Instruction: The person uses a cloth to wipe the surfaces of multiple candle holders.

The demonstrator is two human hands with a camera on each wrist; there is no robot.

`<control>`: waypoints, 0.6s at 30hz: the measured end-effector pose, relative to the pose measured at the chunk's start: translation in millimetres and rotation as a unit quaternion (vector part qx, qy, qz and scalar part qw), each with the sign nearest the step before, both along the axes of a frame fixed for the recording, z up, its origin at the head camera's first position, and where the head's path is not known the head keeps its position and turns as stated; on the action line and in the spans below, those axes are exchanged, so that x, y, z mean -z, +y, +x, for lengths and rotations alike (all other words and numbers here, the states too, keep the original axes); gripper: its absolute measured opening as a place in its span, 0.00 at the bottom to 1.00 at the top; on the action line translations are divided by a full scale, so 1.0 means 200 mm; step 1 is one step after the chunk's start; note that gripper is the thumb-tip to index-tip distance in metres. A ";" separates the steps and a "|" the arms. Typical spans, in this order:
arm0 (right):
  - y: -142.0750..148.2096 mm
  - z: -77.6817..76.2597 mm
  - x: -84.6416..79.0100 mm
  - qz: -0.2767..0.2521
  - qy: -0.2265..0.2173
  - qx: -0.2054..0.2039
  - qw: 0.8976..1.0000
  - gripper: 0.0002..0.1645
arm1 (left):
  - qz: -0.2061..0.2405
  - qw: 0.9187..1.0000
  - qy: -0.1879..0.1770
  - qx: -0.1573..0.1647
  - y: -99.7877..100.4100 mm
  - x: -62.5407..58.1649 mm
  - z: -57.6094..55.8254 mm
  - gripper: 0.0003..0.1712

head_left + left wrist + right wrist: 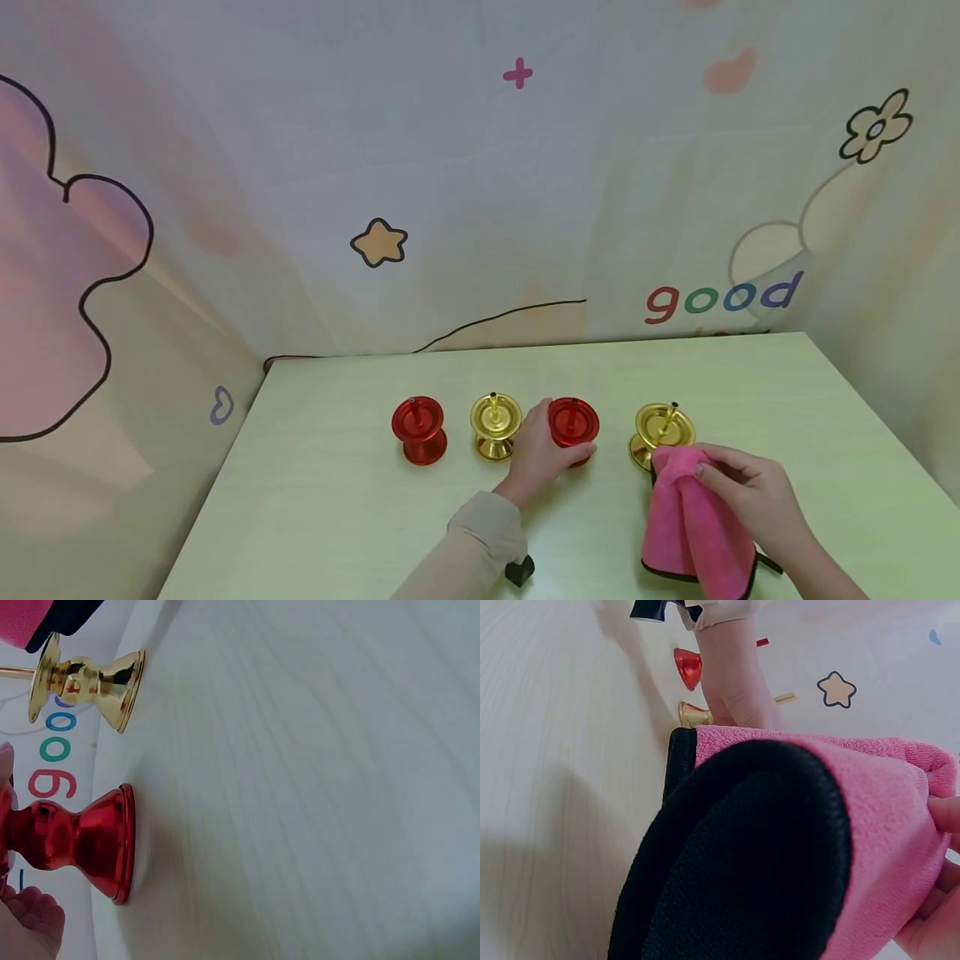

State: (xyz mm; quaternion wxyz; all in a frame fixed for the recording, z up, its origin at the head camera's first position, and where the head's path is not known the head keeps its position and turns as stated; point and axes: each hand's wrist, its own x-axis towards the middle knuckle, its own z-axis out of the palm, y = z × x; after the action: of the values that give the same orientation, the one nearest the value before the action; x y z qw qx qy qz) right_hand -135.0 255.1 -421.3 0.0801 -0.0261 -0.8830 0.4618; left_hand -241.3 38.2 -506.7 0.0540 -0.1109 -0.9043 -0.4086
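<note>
My left hand (542,454) grips a shiny red candle holder (576,419), fingers at its left side and thumb across the front below the dish. In the left wrist view the flared base of this red holder (101,840) stands on the table. My right hand (761,498) pinches a pink cloth (686,525) with black edging at its top, so the cloth hangs down in folds. A gold candle holder (666,425) with a thin central post stands just beyond the cloth, which overlaps its lower part in the head view.
Left of my left hand stand another gold candle holder (495,417) and another red one (417,421), in the same row. A small black object (520,571) shows by my left sleeve. A patterned cloth backdrop (465,192) rises behind the pale table (315,500).
</note>
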 end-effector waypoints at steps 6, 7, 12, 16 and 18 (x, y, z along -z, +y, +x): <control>-0.01 0.00 -0.02 0.007 0.004 -0.003 1.000 0.18 | 0.004 1.000 0.020 0.012 0.00 -0.03 0.05 0.40; -0.01 0.00 -0.02 0.009 0.007 -0.003 1.000 0.18 | 0.010 1.000 0.021 0.017 0.00 -0.05 0.07 0.39; -0.01 0.00 -0.07 0.025 0.023 -0.002 0.999 0.18 | 0.030 0.998 0.016 0.047 -0.01 -0.13 0.13 0.37; -0.02 -0.01 -0.11 0.033 0.036 -0.003 0.999 0.18 | 0.019 0.997 -0.008 0.079 -0.05 -0.21 0.19 0.36; -0.03 -0.01 -0.14 0.032 0.050 -0.006 0.998 0.18 | 0.008 0.995 -0.013 0.099 -0.07 -0.24 0.21 0.36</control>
State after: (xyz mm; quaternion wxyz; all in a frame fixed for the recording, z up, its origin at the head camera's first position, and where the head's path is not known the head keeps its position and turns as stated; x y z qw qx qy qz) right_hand -136.5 248.5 -393.6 0.1219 0.0051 -0.8925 0.4343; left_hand -198.3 23.9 -457.9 0.0019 -0.1942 -0.8862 -0.4207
